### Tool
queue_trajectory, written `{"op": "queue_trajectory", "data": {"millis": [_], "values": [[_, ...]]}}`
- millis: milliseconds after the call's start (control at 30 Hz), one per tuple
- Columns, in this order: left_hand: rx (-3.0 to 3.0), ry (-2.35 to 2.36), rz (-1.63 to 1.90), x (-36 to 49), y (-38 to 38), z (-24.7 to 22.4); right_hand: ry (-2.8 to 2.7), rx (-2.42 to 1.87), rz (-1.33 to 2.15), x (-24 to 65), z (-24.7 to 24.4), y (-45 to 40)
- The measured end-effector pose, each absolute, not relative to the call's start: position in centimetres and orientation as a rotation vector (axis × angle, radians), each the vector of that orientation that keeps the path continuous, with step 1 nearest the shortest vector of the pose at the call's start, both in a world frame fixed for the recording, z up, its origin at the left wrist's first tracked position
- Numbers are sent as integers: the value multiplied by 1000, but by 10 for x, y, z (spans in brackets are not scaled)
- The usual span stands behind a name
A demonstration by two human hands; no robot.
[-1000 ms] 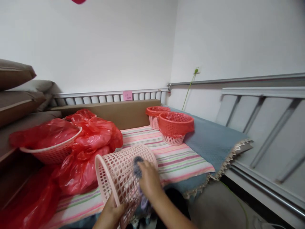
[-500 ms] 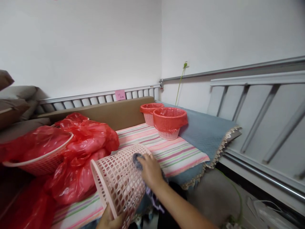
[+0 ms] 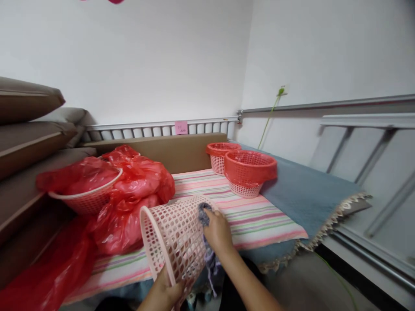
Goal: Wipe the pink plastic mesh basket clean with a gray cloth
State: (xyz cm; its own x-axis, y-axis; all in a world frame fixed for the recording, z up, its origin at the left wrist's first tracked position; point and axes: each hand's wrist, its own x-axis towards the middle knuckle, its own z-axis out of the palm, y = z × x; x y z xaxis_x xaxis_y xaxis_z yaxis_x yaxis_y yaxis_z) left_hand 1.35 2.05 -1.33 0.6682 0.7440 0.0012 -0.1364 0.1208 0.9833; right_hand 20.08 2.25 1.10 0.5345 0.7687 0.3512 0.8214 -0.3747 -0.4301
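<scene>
Red plastic bags (image 3: pixel 145 177) sprawl over the left edge of the striped sheet (image 3: pixel 259 222). By its front edge my left hand (image 3: pixel 166 290) clasps the rim of a tipped pink basket (image 3: pixel 177 235); the grey rag (image 3: pixel 204 214), pinched in my right hand (image 3: pixel 220 233), sits nearer the base than a second ago, so I judge the wiping has reached that end. Two red-lined baskets (image 3: pixel 248 175) stand toward the back right corner.

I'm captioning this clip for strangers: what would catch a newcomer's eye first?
Probably the glossy red plastic bags heaped at left. Front and center, the left hand holds a pink lattice basket on its side, while the right hand presses a gray-purple rag against it. Farther back, right of center, stand two upright baskets with red plastic over their rims.
</scene>
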Motion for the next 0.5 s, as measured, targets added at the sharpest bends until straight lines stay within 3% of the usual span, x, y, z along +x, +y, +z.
{"op": "queue_trajectory", "data": {"millis": [233, 500], "values": [[1231, 703, 789, 7, 23, -11, -1683, -1672, 133, 109, 33, -9], [1320, 621, 743, 9, 31, -33, -1746, -1745, -28, 127, 22, -6]]}}
